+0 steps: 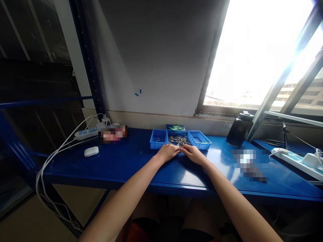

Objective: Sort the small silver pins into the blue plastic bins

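My left hand [168,153] and my right hand [193,154] meet at the near edge of a heap of small, thin metal pieces [178,139], perhaps screws or pins. Both sets of fingers are pinched together, almost touching. Whatever lies between the fingertips is too small to name. Left of the heap stands a blue bin [158,145] with a few metal pieces inside. To its right is a second blue bin [199,145]. Behind the heap, a third blue bin [166,127] holds green-and-clear material [176,128], which may be plastic bags.
On the blue table [126,164], a white case [91,151] and a power strip [86,133] with cables lie left. A dark bottle [239,129] stands right, near another power strip [297,161]. Blurred items lie on both sides. Wall and window rise behind.
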A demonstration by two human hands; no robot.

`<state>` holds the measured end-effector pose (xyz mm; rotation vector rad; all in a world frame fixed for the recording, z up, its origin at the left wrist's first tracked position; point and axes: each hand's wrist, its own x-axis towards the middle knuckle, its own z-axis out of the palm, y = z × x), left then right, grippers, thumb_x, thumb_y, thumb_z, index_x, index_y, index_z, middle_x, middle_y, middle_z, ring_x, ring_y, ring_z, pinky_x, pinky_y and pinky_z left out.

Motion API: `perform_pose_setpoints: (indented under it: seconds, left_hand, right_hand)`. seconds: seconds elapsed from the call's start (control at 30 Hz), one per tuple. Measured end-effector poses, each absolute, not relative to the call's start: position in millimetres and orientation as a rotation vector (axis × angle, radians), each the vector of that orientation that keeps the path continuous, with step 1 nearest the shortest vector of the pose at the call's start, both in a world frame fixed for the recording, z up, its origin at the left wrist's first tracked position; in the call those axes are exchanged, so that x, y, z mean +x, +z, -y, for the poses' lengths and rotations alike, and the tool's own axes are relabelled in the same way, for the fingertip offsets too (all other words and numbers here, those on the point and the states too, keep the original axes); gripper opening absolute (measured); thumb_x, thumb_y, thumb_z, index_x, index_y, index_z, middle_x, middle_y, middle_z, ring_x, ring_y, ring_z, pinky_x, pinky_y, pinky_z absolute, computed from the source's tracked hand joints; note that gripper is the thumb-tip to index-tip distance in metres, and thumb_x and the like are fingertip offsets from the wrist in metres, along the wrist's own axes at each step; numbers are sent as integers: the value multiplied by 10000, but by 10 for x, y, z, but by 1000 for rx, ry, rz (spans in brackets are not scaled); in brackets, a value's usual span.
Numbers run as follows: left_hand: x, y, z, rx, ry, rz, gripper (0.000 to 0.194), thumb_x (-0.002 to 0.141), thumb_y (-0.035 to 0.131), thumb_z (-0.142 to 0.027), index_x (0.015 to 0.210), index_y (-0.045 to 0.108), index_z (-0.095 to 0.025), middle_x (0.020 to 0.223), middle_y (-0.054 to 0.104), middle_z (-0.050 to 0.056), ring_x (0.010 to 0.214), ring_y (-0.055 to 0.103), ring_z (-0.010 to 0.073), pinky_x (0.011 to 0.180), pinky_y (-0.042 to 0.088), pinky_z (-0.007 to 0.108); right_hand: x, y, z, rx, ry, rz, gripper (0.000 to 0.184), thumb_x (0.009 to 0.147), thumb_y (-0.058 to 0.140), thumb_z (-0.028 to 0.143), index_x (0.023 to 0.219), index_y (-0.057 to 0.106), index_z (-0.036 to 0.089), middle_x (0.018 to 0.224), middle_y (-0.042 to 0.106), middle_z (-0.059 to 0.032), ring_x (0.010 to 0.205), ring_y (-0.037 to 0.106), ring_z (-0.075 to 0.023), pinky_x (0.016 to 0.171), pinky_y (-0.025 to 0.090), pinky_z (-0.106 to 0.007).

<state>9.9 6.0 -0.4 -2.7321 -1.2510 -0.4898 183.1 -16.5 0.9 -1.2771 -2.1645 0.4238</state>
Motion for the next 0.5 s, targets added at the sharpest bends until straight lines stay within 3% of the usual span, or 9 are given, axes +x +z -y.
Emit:
perform_pose_setpoints:
  seconds: [0.5]
  left_hand:
    - [79, 54, -9, -2707, -493, 1342, 308, 847, 342, -392, 859, 579, -195, 837, 628, 55, 759, 585, 193, 623, 426, 260]
  right_hand:
    - [1941, -97, 34, -1324, 316, 2098, 214, 784, 445, 348, 782, 570, 174, 728, 601, -22, 647, 522, -133, 604, 382, -237]
